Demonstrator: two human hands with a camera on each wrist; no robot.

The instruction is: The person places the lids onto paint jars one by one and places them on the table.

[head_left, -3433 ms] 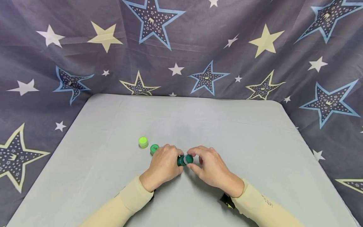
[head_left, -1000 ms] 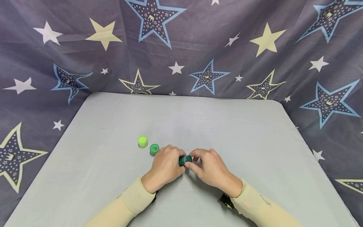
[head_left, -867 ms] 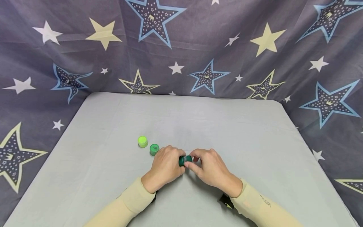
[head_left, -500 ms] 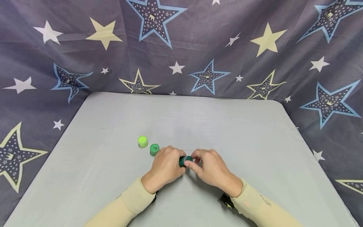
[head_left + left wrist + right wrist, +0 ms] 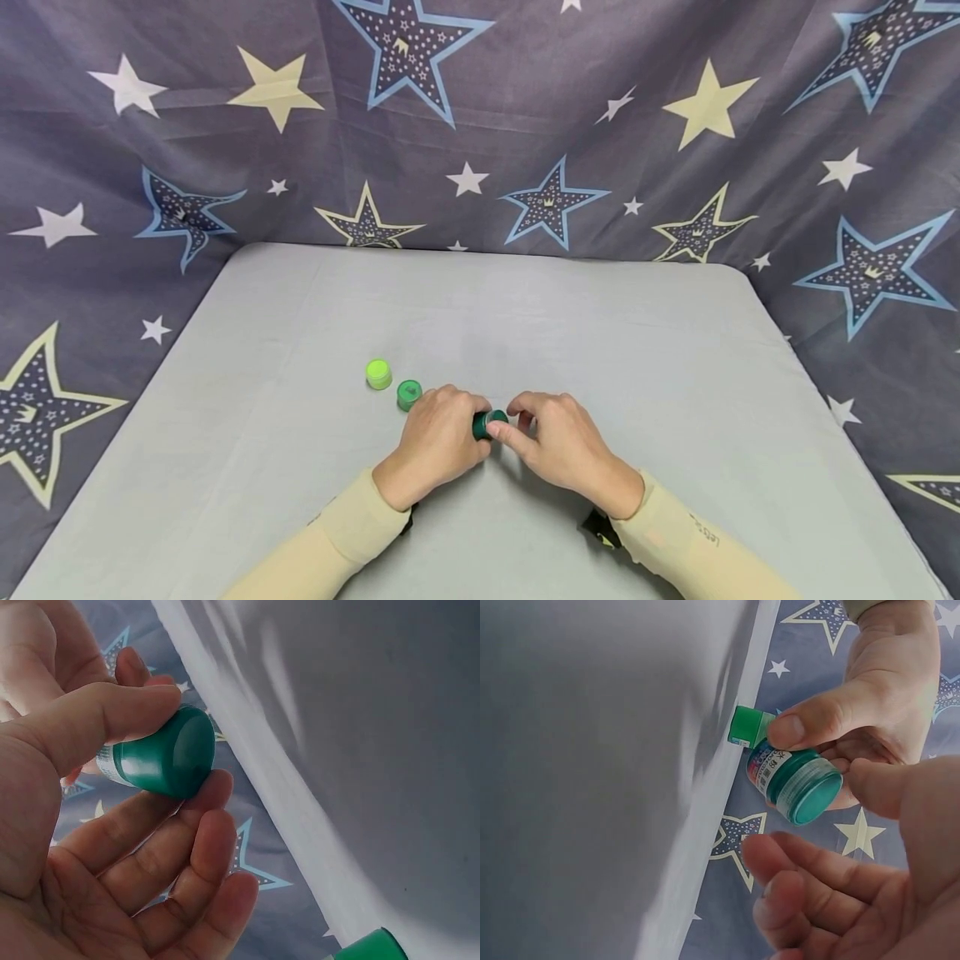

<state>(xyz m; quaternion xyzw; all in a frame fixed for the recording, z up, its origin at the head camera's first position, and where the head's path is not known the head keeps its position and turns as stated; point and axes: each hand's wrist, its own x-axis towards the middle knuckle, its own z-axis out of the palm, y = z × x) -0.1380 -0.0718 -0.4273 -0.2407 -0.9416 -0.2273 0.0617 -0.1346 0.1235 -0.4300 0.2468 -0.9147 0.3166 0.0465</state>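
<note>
My left hand (image 5: pixel 438 435) grips a small dark green paint jar (image 5: pixel 776 769) between thumb and fingers, tilted with its lid end toward the right hand. A printed label wraps the jar's side, and a clear ridged lid (image 5: pixel 810 793) sits on its end. In the left wrist view the jar's rounded green base (image 5: pixel 169 754) shows past the left thumb. My right hand (image 5: pixel 566 442) is at the lid, its thumb tip right at the rim. Its other fingers (image 5: pixel 776 862) curve loosely, apart from the lid in the right wrist view.
A mid-green jar (image 5: pixel 408 395) stands just beyond the left hand. Farther left and back is a light green jar (image 5: pixel 378 374). Both are on a grey-covered table (image 5: pixel 637 350), with a star-patterned cloth (image 5: pixel 480 125) hanging around its back and sides.
Compared with the oldest frame, less of the dark green jar sticks out from my left hand. The right thumb has come over the lid's edge, and the right index finger has drawn slightly away.
</note>
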